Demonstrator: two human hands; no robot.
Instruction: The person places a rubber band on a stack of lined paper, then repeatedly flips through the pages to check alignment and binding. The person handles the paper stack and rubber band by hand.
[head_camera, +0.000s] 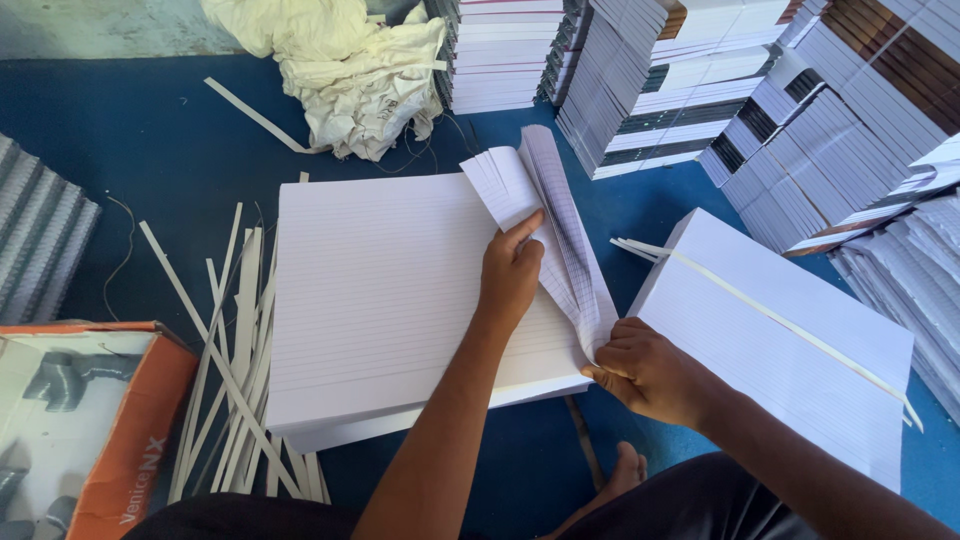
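Note:
A thick stack of white ruled paper (380, 290) lies on the blue floor in front of me. My left hand (510, 275) rests on its right part, thumb up against a bundle of sheets (560, 215) lifted and curled off the right edge. My right hand (645, 370) pinches the lower corner of that lifted bundle at the stack's near right corner. A second stack of ruled paper (790, 350) lies to the right, with a long thin paper strip (770, 315) across it.
Several white paper strips (235, 370) lie left of the main stack. An orange and white cardboard box (85, 420) sits at the lower left. Crumpled cream cloth (350, 65) lies at the back. Piles of bound notebooks (760, 100) stand at the back and right.

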